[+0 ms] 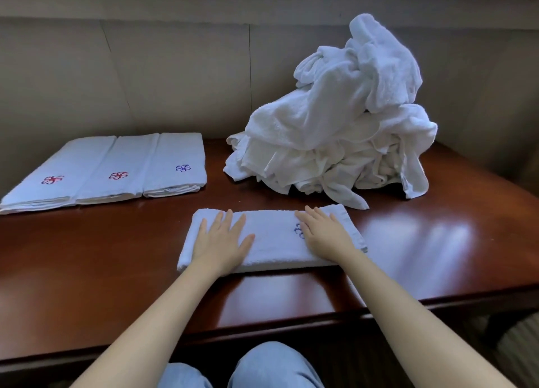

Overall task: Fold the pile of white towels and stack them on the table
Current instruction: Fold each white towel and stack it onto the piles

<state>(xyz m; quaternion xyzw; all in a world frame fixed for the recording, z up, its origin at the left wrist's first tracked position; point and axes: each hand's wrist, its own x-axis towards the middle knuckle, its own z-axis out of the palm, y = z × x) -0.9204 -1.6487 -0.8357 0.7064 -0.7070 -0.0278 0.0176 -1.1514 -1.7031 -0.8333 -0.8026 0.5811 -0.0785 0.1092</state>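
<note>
Pressing folded towel (274,241) near table (291,294) edge

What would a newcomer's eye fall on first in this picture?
Probably the tall heap of unfolded towels at back right of the table. Next, the left hand and right hand pressing flat on a folded towel in front. Three folded stacks lie side by side, back left.
</note>
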